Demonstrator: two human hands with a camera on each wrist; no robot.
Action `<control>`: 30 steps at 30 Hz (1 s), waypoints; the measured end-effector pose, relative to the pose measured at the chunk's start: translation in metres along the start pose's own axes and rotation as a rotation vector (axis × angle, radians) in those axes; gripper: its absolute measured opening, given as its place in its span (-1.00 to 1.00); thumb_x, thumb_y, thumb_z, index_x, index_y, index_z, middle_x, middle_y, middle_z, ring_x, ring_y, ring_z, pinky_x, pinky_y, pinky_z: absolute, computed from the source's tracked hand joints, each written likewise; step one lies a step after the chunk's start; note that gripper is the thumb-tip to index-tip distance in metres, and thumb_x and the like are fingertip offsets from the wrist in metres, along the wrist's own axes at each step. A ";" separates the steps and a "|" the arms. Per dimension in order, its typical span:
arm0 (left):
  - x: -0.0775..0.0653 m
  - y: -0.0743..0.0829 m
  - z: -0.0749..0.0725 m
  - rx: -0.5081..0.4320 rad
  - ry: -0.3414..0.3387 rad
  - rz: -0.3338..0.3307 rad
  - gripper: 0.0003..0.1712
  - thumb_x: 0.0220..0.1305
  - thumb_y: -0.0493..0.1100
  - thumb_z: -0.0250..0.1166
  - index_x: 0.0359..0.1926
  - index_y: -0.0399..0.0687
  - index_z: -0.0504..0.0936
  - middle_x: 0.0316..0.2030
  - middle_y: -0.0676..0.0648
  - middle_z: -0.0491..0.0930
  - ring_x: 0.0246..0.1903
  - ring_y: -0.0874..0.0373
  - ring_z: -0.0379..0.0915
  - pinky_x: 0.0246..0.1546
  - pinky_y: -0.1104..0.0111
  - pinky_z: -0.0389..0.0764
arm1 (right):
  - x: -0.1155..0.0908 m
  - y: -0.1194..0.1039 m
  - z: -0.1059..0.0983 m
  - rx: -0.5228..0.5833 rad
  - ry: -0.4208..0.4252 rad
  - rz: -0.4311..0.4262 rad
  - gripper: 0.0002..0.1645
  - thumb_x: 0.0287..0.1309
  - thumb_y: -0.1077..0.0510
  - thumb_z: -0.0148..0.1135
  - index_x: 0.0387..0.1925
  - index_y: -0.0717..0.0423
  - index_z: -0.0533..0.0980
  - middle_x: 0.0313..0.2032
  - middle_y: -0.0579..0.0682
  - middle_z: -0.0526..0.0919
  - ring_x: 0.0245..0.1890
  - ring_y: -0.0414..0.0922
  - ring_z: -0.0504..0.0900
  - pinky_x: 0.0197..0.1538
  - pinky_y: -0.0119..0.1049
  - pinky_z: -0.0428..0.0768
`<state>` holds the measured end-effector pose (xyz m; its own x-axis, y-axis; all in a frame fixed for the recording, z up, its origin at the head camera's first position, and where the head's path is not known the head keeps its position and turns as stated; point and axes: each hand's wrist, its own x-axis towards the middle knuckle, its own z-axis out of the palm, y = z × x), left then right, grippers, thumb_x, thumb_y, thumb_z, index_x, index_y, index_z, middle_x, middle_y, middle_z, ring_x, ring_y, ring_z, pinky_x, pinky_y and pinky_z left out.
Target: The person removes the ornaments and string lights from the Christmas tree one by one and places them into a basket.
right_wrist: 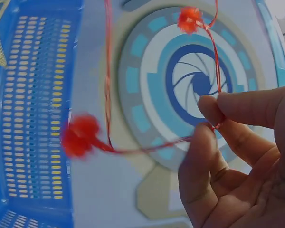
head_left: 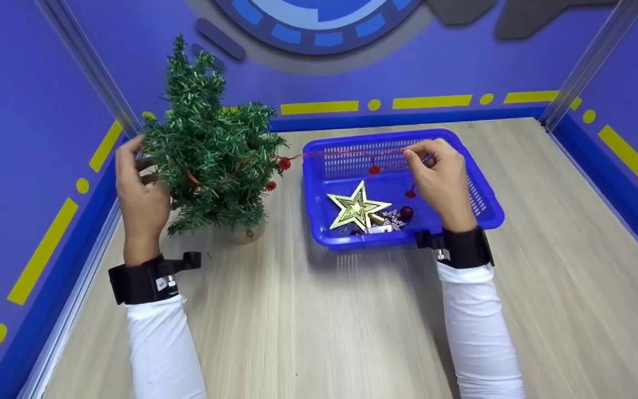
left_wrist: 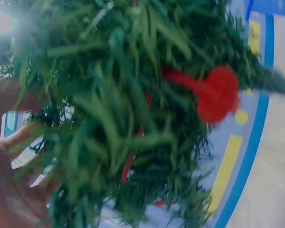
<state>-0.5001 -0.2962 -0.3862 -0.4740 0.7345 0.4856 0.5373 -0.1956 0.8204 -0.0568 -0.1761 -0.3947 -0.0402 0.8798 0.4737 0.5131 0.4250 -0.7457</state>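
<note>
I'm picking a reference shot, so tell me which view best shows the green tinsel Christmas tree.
The head view: it shows the green tinsel Christmas tree from tip to base. The left wrist view shows only cropped close-up branches; the right wrist view, none.

Beyond the grip, a purple-blue back wall (head_left: 363,86) is marked with a round emblem (head_left: 322,25) and yellow dashes (head_left: 319,107). To either side of the grip, matching side walls (head_left: 14,138) are met at metal posts (head_left: 591,61); beneath, a pale wood-grain tabletop (head_left: 352,321) is spread.
</note>
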 end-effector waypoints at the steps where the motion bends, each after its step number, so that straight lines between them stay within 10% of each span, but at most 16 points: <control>1: 0.001 0.001 0.001 -0.045 -0.003 -0.001 -0.14 0.20 -0.54 -0.13 0.49 0.10 0.27 0.40 0.03 0.30 0.16 0.17 0.37 0.10 0.29 0.42 | 0.000 0.002 0.001 -0.016 -0.014 0.011 -0.81 0.35 0.11 0.29 -0.22 0.12 0.74 -0.30 -0.02 0.63 -0.40 -0.18 0.53 -0.31 -0.43 0.41; 6: 0.004 0.002 0.005 -0.168 -0.026 0.044 -0.28 0.44 -0.47 -0.10 0.54 0.06 0.22 0.52 0.02 0.19 0.46 0.13 0.15 0.36 0.25 0.25 | -0.001 0.005 0.003 -0.100 -0.165 0.045 -0.80 0.35 0.12 0.29 -0.19 0.14 0.74 -0.24 0.06 0.73 -0.35 -0.11 0.58 -0.23 -0.32 0.46; 15: 0.002 0.002 0.008 -0.224 0.032 0.065 -0.43 0.54 -0.31 -0.01 0.50 0.04 0.32 0.49 0.03 0.24 0.37 0.17 0.23 0.27 0.27 0.28 | -0.012 -0.008 0.000 -0.241 -0.525 0.086 -0.80 0.37 0.10 0.23 -0.18 0.08 0.73 -0.26 0.04 0.77 -0.45 -0.09 0.67 -0.25 -0.17 0.59; 21: 0.005 0.004 0.013 -0.250 0.001 0.159 -0.09 0.26 0.38 0.02 0.50 0.00 0.32 0.56 0.00 0.15 0.55 0.15 0.01 0.44 0.22 0.07 | -0.017 -0.019 0.007 -0.212 -0.546 0.023 -0.82 0.34 0.08 0.26 -0.23 0.04 0.72 -0.28 0.01 0.77 -0.36 -0.09 0.64 -0.21 -0.16 0.57; 28: 0.004 0.006 0.016 -0.336 0.018 0.160 -0.07 0.21 0.41 0.09 0.46 0.00 0.38 0.57 -0.06 0.14 0.57 0.11 -0.03 0.54 0.10 -0.07 | -0.023 -0.037 0.029 -0.052 -0.519 -0.059 -0.68 0.35 -0.03 0.31 0.00 0.06 0.65 -0.13 -0.01 0.75 -0.22 -0.06 0.66 -0.09 -0.14 0.61; 30: 0.004 0.007 0.018 -0.353 0.000 0.143 -0.34 0.48 0.18 0.11 0.47 0.06 0.37 0.59 0.01 0.08 0.58 0.15 -0.09 0.55 0.01 -0.14 | -0.028 -0.044 0.040 0.011 -0.510 -0.102 -0.56 0.35 -0.02 0.30 0.17 0.07 0.56 0.04 0.02 0.70 -0.04 -0.04 0.66 0.06 -0.10 0.61</control>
<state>-0.4859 -0.2833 -0.3843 -0.4121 0.6834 0.6026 0.3244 -0.5080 0.7979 -0.1130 -0.2105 -0.3939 -0.5037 0.8244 0.2581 0.4758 0.5141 -0.7136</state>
